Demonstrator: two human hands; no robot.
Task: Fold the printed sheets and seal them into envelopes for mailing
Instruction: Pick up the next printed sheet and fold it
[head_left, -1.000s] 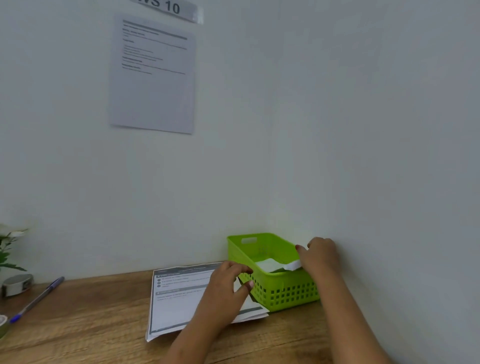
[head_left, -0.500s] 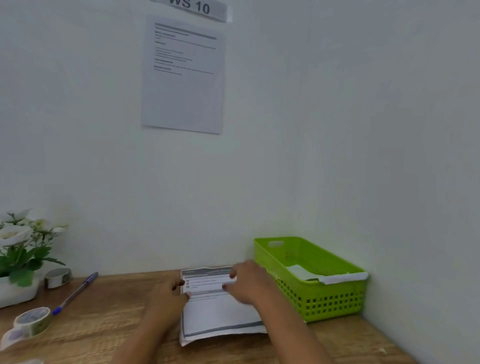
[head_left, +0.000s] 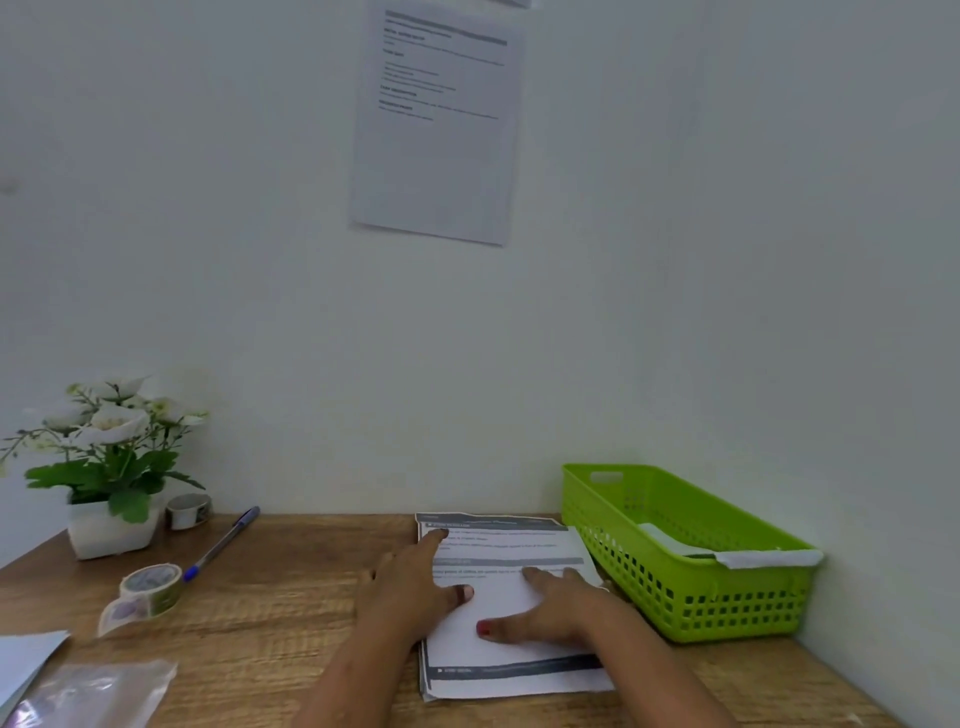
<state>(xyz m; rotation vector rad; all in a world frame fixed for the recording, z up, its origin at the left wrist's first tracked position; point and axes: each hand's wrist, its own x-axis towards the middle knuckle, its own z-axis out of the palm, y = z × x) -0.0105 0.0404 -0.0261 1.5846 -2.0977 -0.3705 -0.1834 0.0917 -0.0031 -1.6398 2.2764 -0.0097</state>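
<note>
A stack of printed sheets lies on the wooden desk in front of me. My left hand rests flat on the stack's left edge, index finger stretched toward the top left corner. My right hand lies flat on the middle of the top sheet, fingers spread. Neither hand grips anything. A green plastic basket stands to the right of the stack against the side wall, with a white envelope inside, one end resting over the near rim.
A roll of patterned tape, a blue pen, a second small tape roll and a potted white flower stand at the left. A clear plastic bag and white paper lie at the near left. Walls close the back and right.
My right hand left the envelope in the basket and came down onto the sheets. My left hand shifted to the stack's left edge. The view turned left and down.
</note>
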